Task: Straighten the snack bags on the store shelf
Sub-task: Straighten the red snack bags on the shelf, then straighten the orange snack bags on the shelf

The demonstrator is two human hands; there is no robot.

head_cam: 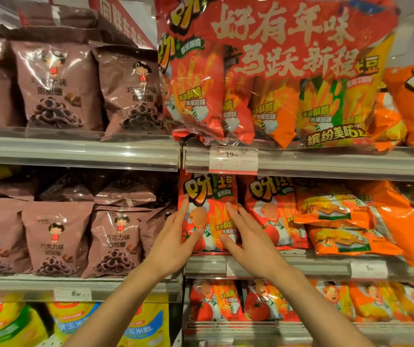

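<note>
Both hands on the same red bag (208,211), middle shelf (301,265), leftmost in the right-hand bay. Left hand (176,241) open, fingers spread flat against the bag's left edge and front, thumb across the lower front; not closed around it. Right hand (248,236) also open, fingers extended, pressing the bag's right side and front, thumb near the lower middle. Bag sits framed between the two palms, upright, bottom edge at the shelf lip. Just beside it on the right: a second red bag (271,211) of the same design, upright, touching or nearly so. Further right, orange bags (336,221) lying tilted and stacked on each other, one large orange bag (406,221) leaning diagonally. Left bay, same level: brown bags (56,236) in a row, roughly upright, more piled behind. Shelf above: big red multipack (276,71) overhanging the edge above a price tag (233,159) reading 19-something; brown bags to its left, orange bags at far right. Shelf below: more red and orange bags in the right bay, yellow bags (146,324) in the left bay, blurred.
</note>
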